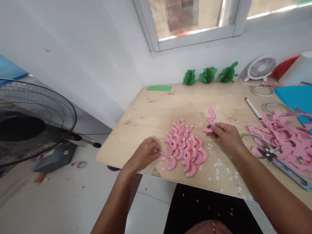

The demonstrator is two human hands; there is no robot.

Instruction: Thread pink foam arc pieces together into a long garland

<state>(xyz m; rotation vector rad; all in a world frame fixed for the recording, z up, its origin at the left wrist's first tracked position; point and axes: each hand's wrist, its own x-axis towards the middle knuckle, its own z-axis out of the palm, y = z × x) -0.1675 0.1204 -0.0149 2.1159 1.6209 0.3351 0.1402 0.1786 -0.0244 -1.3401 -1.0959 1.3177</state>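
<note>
Across the wooden table (135, 105) from where I stand, the person's right hand (226, 135) pinches a wavy pink strip (211, 115) between thumb and fingertips, just above the tabletop. The strip's long axis runs away from the person, toward the window wall; its free end points that way, tipped a little left, with zigzag bends along it. Another pink end (207, 130) pokes out leftward from the same fingertips; I can't tell whether it belongs to that strip. To the left of this grip and nearer the table's front edge lies a heap of curved pink pieces (180, 144), mostly overlapping. At the heap's left side, the left hand (144, 152) has its fingertips pressed together on the end of a small curved piece (160, 154), which points right, toward the heap. White bits (217, 165) lie scattered on the near side of the right hand's grip. To its right are a tangle of pink scraps (294, 140) and a blue-handled tool (290, 167); beyond it, three green paper shapes (207, 75) stand by the wall.
</note>
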